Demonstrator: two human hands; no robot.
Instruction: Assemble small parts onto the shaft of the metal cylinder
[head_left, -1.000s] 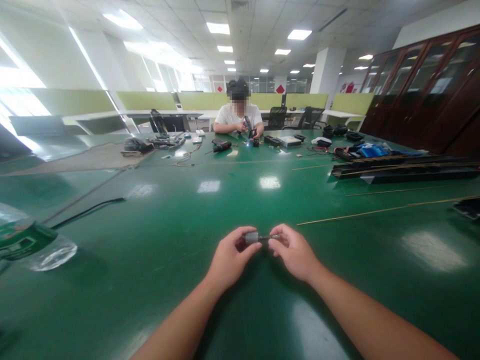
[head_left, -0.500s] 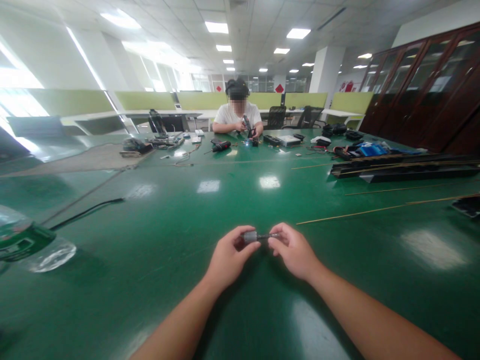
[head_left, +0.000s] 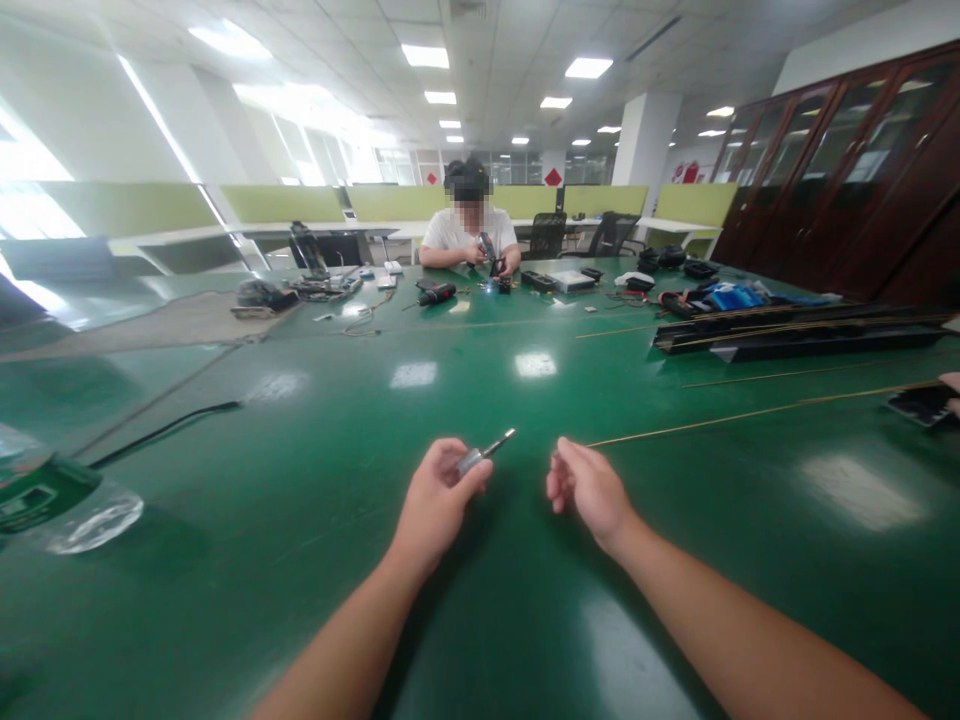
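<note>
My left hand (head_left: 435,505) is closed around a small tool with a grey cylindrical body and a slim metal shaft (head_left: 478,456). The shaft's bright tip points up and to the right, free of my other hand. A short gap to the right, my right hand (head_left: 591,490) is held with thumb and index finger together and the other fingers curled. Whether something small sits in that pinch is hidden. Both hands are just above the green table (head_left: 337,440).
A plastic bottle (head_left: 82,505) and a black cable (head_left: 165,432) are at the left. Thin brass-coloured rods (head_left: 720,418) and long black channels (head_left: 795,335) lie at the right. Another person's hand (head_left: 952,385) touches a black part there. Across the table a person (head_left: 469,235) sits near a drill (head_left: 435,292).
My right hand has let go of the tool's shaft and drawn slightly right. My left hand has moved left and tilted the shaft upward. Another person's hand has appeared at the right edge.
</note>
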